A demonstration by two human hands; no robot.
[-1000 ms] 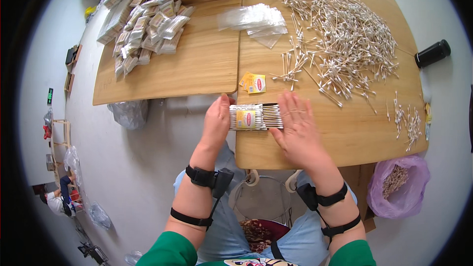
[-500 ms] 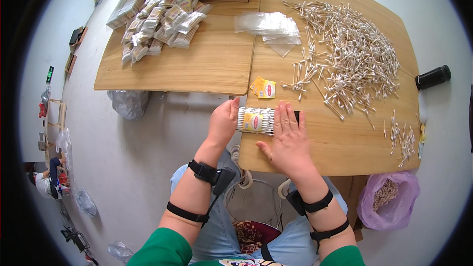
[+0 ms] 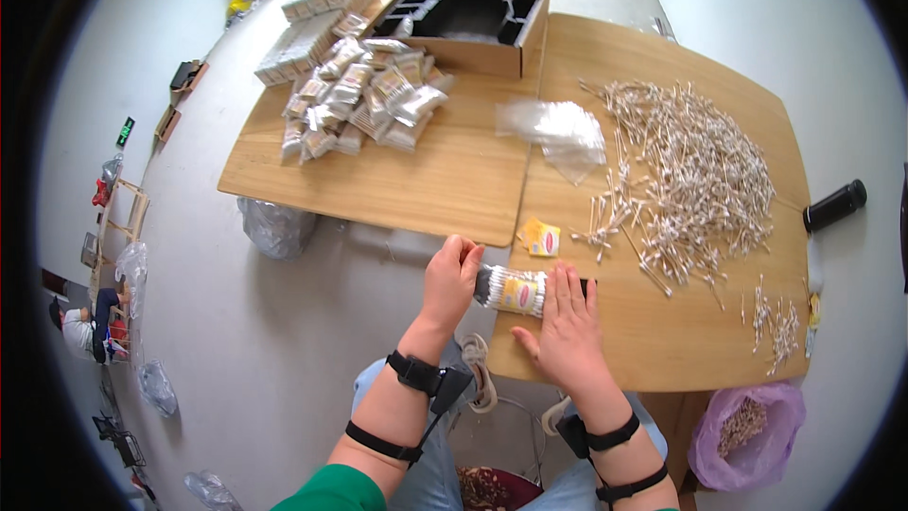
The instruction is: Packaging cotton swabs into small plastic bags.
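The left hand (image 3: 452, 276) grips the left end of a clear packet of cotton swabs (image 3: 515, 290) with its fingers curled around it. The right hand (image 3: 566, 326) lies flat and spread, palm down, on the packet's right end, pressing it onto the near edge of the table (image 3: 662, 341). The packet lies on its side between the two hands, partly overhanging the table edge.

Containers:
- One open cardboard box (image 3: 473, 24) stands well beyond the left hand; its contents are dark and cannot be identified.
- One purple plastic bag (image 3: 747, 435) hangs to the right of the right hand, below the table edge, holding pale swab-like sticks.
- One empty clear bag (image 3: 558, 132) lies flat beyond the right hand.

Other items:
- One small yellow label card (image 3: 542, 238) lies just beyond the packet.
- One large pile of loose cotton swabs (image 3: 700, 170) lies beyond and right of the right hand; the number cannot be counted.
- One heap of filled packets (image 3: 364, 99) lies beyond the left hand, near the box.
- One black cylinder (image 3: 834, 205) lies at the far right.
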